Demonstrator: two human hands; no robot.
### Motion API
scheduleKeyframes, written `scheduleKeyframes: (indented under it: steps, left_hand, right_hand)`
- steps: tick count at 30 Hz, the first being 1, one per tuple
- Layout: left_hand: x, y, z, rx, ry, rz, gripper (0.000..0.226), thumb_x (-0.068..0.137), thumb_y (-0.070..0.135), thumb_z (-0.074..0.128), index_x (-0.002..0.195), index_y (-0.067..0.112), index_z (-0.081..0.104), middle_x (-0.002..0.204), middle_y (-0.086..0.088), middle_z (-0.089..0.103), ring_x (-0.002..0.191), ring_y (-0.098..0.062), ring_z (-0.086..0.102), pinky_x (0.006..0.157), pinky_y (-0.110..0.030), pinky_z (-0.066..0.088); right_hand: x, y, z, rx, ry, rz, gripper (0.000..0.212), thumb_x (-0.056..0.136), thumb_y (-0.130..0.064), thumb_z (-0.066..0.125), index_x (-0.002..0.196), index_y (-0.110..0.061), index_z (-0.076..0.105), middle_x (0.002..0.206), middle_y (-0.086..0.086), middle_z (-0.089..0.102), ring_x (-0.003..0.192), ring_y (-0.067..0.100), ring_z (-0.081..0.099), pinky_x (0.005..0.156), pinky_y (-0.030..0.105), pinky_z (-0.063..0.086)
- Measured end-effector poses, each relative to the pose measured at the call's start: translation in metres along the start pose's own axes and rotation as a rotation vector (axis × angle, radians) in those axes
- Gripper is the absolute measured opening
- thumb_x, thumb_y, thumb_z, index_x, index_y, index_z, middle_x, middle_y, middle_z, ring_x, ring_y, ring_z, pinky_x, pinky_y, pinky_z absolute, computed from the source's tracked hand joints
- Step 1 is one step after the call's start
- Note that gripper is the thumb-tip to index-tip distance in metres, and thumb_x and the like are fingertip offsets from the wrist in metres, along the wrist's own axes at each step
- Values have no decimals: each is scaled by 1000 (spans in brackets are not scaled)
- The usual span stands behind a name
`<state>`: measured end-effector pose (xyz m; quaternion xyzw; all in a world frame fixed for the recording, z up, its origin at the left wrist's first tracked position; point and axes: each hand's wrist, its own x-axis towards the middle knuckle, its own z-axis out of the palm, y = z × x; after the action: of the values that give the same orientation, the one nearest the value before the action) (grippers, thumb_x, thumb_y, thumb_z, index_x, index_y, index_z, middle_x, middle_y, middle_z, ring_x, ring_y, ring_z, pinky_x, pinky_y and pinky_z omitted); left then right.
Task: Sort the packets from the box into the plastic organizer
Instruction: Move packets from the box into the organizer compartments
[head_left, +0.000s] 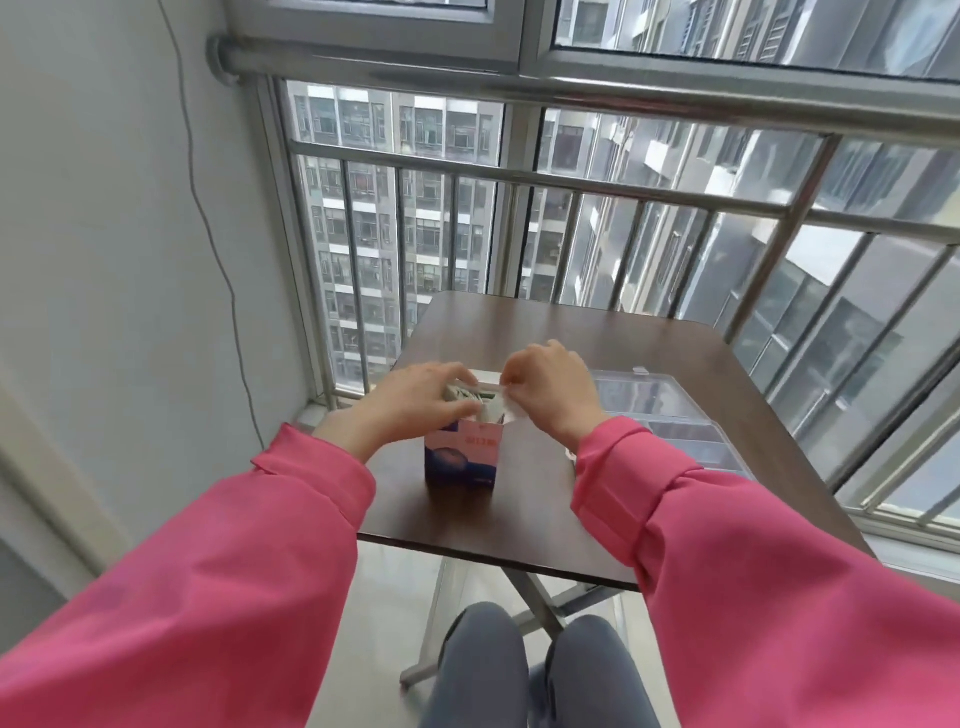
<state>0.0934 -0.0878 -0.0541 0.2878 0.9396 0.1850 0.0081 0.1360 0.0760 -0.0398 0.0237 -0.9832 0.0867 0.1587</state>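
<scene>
Box (462, 457) stands on worktop (519, 509), top open, packets (470, 397) bunched inside. Left hand (415, 400) grip curls over the box top; right hand (550, 395) grip pinches a packet edge. Risk: upward pull tips the light box or drags several packets out. Plastic organizer (670, 410) lies just right, behind the right wrist.
</scene>
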Motion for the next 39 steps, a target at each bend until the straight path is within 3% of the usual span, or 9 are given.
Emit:
scheduleKeyframes:
  steps: [3, 10, 15, 21, 26, 29, 33, 39]
  left_hand:
    - [5, -1, -4, 32, 1, 1, 22, 95, 32, 51, 113, 27, 64, 115, -1, 64, 107, -19, 57, 92, -38, 45]
    - [9, -7, 0, -51, 37, -26, 12, 85, 19, 64, 93, 23, 71, 98, 1, 69, 97, -17, 61, 90, -38, 47]
    - [8, -7, 0, -114, 44, -13, 12, 84, 12, 66, 94, 15, 72, 99, -4, 70, 93, -17, 62, 80, -25, 46]
    - [7, -8, 3, -109, 73, -28, 11, 81, 11, 68, 91, 14, 72, 97, -5, 70, 94, -19, 64, 85, -29, 49]
    - [6, -9, 4, -118, 101, -41, 10, 82, 11, 68, 91, 14, 72, 99, -6, 68, 93, -19, 63, 81, -27, 48]
    - [6, -10, 5, -109, 105, -41, 10, 83, 10, 67, 92, 13, 71, 101, -6, 67, 92, -19, 61, 75, -23, 42]
    - [7, -11, 6, -92, 112, -29, 11, 83, 9, 66, 92, 14, 71, 102, -6, 67, 93, -20, 61, 78, -25, 44]
    - [9, -9, 8, -69, 94, -25, 12, 82, 11, 69, 94, 10, 70, 104, -10, 65, 98, -24, 60, 86, -31, 45]
  right_hand:
    - [5, -5, 1, -92, -18, -75, 21, 92, -16, 51, 104, -21, 68, 108, -1, 66, 105, 23, 51, 86, 33, 35]
    - [13, -19, 12, -171, -130, 15, 9, 87, -16, 60, 95, -15, 62, 100, 7, 66, 102, 29, 57, 84, 37, 36]
    - [16, -25, 15, -239, -152, 7, 12, 89, -11, 56, 100, -13, 62, 105, 11, 65, 105, 31, 54, 84, 37, 37]
    - [12, -25, 17, -247, -186, -58, 21, 93, -11, 48, 108, -7, 61, 113, 14, 53, 110, 32, 44, 83, 36, 40]
    - [9, -30, 14, -286, -138, -92, 17, 91, -2, 45, 101, -5, 59, 102, 14, 62, 101, 31, 51, 68, 34, 34]
    - [8, -29, 16, -249, -148, -79, 16, 92, -2, 44, 102, -5, 57, 98, 15, 61, 101, 32, 50, 65, 35, 34]
    - [10, -23, 19, -143, -222, -21, 6, 91, -7, 49, 94, -11, 51, 97, 14, 60, 97, 33, 51, 63, 36, 35]
    - [10, -19, 11, 124, -223, 30, 19, 85, -10, 55, 101, -9, 65, 102, 12, 65, 96, 30, 59, 75, 37, 48]
